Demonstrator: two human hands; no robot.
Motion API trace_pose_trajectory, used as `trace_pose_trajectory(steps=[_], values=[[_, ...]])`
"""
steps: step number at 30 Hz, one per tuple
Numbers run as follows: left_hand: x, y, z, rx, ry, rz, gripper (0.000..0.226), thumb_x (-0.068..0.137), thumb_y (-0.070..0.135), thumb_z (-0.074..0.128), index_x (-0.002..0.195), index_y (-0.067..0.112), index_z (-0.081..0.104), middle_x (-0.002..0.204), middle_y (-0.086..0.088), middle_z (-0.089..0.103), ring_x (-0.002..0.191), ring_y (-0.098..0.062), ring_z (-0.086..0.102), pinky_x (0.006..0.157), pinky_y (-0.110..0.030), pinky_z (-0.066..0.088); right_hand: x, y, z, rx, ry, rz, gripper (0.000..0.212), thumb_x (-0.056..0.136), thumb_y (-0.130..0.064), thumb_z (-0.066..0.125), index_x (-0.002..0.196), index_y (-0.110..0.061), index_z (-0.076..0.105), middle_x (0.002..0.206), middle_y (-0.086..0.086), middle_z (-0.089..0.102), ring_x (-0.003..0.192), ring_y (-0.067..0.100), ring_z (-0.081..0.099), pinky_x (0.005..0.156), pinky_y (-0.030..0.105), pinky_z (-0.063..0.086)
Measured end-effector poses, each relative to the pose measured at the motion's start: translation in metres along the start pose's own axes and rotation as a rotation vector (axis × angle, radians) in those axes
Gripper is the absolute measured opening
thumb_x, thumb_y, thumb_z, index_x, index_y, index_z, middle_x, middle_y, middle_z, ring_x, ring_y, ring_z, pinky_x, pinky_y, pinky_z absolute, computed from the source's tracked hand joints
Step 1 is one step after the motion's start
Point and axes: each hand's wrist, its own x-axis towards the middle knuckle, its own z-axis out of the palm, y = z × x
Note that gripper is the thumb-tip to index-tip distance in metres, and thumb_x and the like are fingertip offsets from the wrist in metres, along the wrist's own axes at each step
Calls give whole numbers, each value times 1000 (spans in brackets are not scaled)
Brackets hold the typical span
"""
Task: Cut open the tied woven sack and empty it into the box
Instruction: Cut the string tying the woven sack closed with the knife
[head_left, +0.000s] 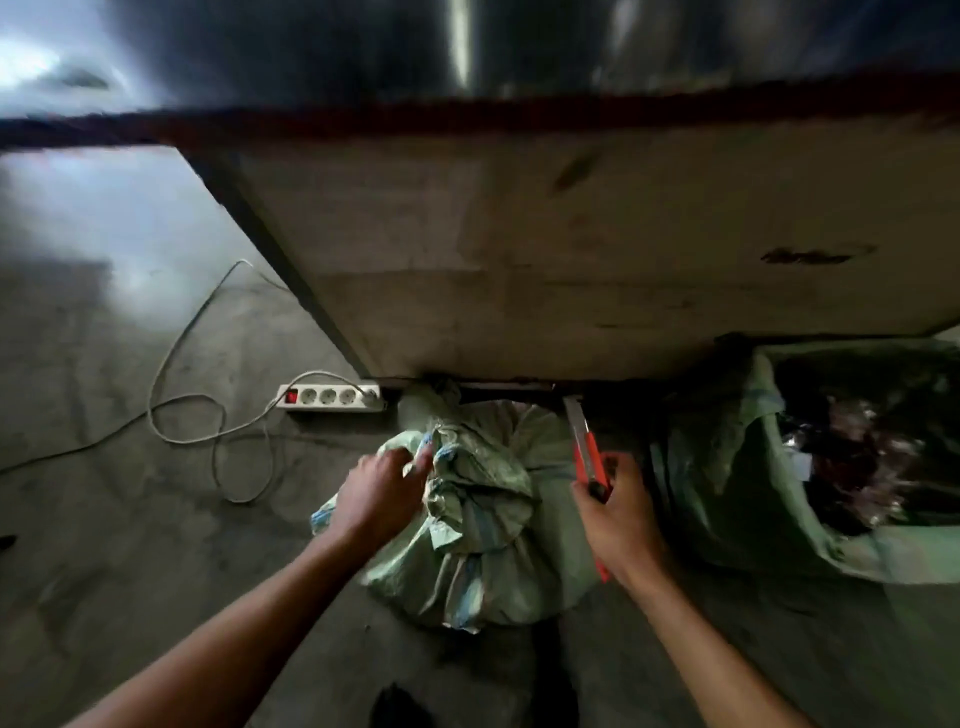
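No text, label, brand, number or sign is showing legibly anywhere here; every surface is appearing blank or too blurred to read.

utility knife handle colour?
Orange-red. The utility knife is held in the right hand; the head view shows it clearly.

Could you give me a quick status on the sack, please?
Left hand grips sack top. Right hand holds orange utility knife, blade out. Sack tied, uncut. Power strip nearby.
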Motion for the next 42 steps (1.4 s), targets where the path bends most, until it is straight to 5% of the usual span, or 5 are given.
trace_pose_trajectory(steps=[10,17,24,34,42], values=[[171,-48,206,-499,-122,-211,86,76,74,39,127,8,55,133,-12,56,123,-33,52,106,-36,40,144,173,155,128,-86,-133,26,80,-11,64,100,-20,50,86,4,64,69,17,59,56,25,42],[161,-84,247,-470,39,-443,72,70,54,72,117,1,59,122,-20,61,110,-33,59,86,-31,49,130,197,168,210,-130,-168,16,79,-4,62,88,-13,51,77,15,70,44,14,54,46,26,43],[123,-97,198,-1230,-13,-106,29,76,-6,64,105,-2,63,76,-13,70,55,-20,67,54,-30,58,115,160,130,63,-71,-417,27,83,-16,65,99,-27,47,87,-4,63,69,14,62,65,32,50],[110,-99,174,-1368,-8,-186,29,79,-6,63,107,-8,60,74,-18,67,46,-22,67,43,-34,56,97,161,132,-342,-212,-748,34,91,-34,47,121,-23,58,96,-9,56,91,8,54,74,1,34],[114,-110,171,-1350,-78,-217,42,74,-1,68,114,-11,58,88,-23,66,56,-26,68,62,-47,59,94,168,115,-706,-123,-943,43,83,-24,64,125,-22,54,99,2,48,86,21,55,73,25,39]])
